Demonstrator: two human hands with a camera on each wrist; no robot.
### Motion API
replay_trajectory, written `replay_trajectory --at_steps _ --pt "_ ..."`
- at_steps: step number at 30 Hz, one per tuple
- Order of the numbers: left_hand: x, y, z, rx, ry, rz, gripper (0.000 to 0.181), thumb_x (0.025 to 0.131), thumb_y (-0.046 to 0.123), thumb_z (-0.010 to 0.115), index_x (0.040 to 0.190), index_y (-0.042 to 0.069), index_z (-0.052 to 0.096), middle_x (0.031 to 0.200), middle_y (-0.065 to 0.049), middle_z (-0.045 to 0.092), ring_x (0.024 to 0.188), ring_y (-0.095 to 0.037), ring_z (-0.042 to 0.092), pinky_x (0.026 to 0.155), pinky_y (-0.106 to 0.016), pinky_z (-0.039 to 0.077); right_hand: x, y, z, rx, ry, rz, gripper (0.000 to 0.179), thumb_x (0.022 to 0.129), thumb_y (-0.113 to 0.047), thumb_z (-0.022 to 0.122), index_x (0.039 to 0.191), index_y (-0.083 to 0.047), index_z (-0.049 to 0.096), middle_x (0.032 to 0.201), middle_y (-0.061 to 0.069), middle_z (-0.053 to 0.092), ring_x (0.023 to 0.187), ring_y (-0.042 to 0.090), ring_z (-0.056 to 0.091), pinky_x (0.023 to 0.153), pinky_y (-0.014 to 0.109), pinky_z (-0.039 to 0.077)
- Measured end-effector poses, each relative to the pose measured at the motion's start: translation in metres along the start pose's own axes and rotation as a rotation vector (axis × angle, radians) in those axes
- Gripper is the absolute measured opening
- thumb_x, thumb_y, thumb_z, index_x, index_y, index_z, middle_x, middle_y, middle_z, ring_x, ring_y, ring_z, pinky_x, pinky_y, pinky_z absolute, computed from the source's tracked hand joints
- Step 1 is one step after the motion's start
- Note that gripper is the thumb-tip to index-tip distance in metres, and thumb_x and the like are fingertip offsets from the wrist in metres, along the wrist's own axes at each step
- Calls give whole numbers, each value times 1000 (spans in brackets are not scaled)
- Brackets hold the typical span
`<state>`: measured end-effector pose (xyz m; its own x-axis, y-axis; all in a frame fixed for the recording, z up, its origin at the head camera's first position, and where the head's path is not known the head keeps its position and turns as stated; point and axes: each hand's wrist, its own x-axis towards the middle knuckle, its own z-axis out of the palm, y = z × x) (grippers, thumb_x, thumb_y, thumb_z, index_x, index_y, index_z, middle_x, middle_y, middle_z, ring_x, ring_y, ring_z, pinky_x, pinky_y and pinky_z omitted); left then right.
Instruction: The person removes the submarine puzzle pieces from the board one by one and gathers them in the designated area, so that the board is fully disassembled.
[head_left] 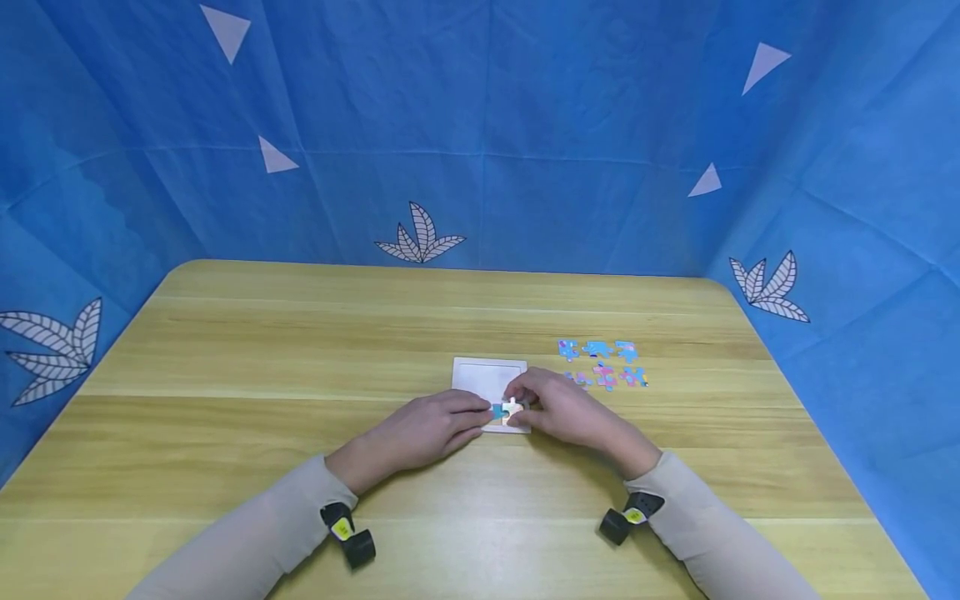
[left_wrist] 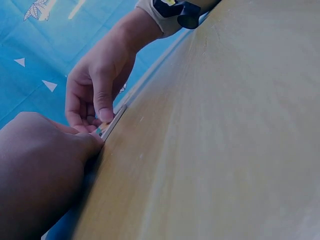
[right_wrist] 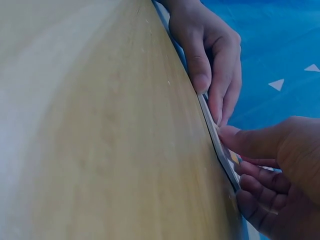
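Note:
A white puzzle tray (head_left: 491,362) lies on the table in the head view, its lower part partly covered by both hands. My right hand (head_left: 566,408) pinches a pale cream puzzle piece (head_left: 513,410) between thumb and fingers at the tray's lower right. Beside that piece, a teal puzzle piece (head_left: 497,411) shows in part. My left hand (head_left: 431,427) rests on the tray's lower left, fingers fairly straight, fingertips against the teal piece. In the right wrist view, the right thumb (right_wrist: 250,141) lies at the tray's edge. Whether the two pieces interlock I cannot tell.
Several loose blue and pink puzzle pieces (head_left: 597,350) lie in two rows right of the tray, behind the right hand. The wooden table (head_left: 300,333) ends at a blue cloth backdrop (head_left: 480,100). Each wrist wears a small black camera (head_left: 358,548).

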<state>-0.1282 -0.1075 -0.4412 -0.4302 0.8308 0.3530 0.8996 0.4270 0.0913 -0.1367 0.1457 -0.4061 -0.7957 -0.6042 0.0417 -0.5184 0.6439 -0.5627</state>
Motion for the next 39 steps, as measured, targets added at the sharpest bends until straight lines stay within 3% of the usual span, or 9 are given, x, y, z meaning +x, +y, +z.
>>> replay_trajectory --at_steps 8,21,29,39 --pt "0 1 -1 6 -17 -10 34 99 26 60 129 11 65 127 -3 64 119 -16 57 103 -30 44 0 -1 -1 85 -2 12 14 91 -11 71 103 -12 63 84 -9 62 78 6 58 71 28 51" --pt "0 1 -1 8 2 -33 34 98 25 60 128 10 66 127 -3 64 119 -17 58 104 -32 44 -3 2 -12 95 71 23 8 95 -11 65 102 -14 64 86 -9 62 76 8 56 69 27 50" --pt "1 3 1 11 -23 -33 35 99 27 59 129 11 65 128 -2 64 120 -17 57 105 -32 43 -15 7 -28 126 105 99 13 96 -13 65 107 -14 71 95 -7 67 79 11 59 69 28 52" --pt "0 -1 2 49 -9 -12 36 99 26 59 130 9 65 127 -3 65 120 -19 57 109 -33 39 -29 21 -41 224 161 164 9 91 -11 70 97 -13 64 85 -4 66 80 19 64 68 26 52"
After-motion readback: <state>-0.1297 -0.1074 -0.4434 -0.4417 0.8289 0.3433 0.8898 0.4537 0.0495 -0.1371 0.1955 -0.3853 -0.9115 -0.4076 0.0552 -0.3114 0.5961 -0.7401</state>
